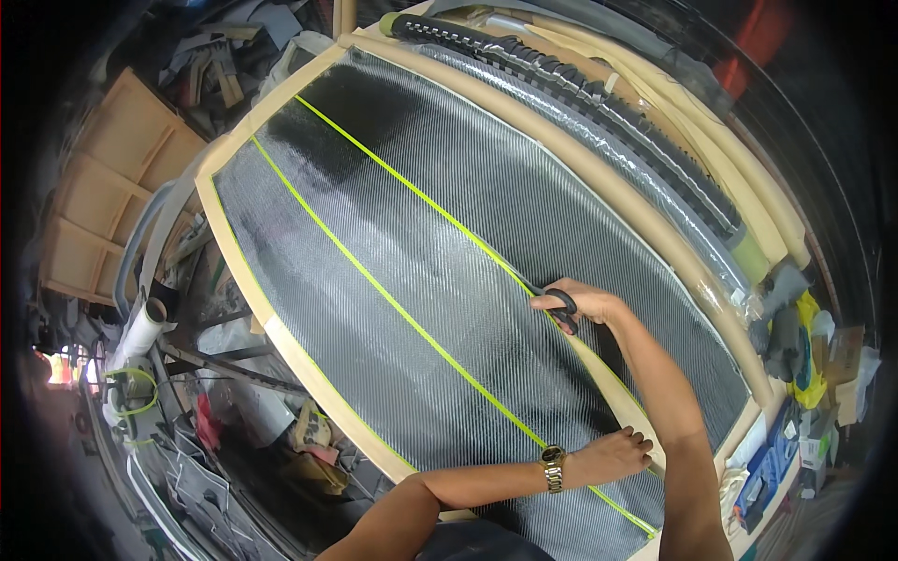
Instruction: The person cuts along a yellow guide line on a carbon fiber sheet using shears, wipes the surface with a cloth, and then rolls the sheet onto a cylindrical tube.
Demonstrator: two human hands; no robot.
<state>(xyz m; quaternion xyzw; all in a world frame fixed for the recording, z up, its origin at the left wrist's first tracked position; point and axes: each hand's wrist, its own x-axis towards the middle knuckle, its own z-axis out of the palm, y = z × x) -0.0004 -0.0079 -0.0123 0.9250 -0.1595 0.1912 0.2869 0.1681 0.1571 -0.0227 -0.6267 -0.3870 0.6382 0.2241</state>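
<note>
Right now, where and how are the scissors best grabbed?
I'd grip the scissors by their black handle loops, coming from the near right: the blades point forward-left along the yellow-green line, leaving the loops toward the person. The right hand holds that end.

My cloth (449, 290): black-grey, fine pale ribbing; two yellow-green lines (358, 265), 10:30 to 4:30. My scissors (571, 305): black handles. My watch (553, 455): gold band, dark dial. Table (281, 335): pale tan rim. At 1 o'clock, roll (580, 89): black, white checks. Bag (806, 348), 3 o'clock: bright yellow.
</note>
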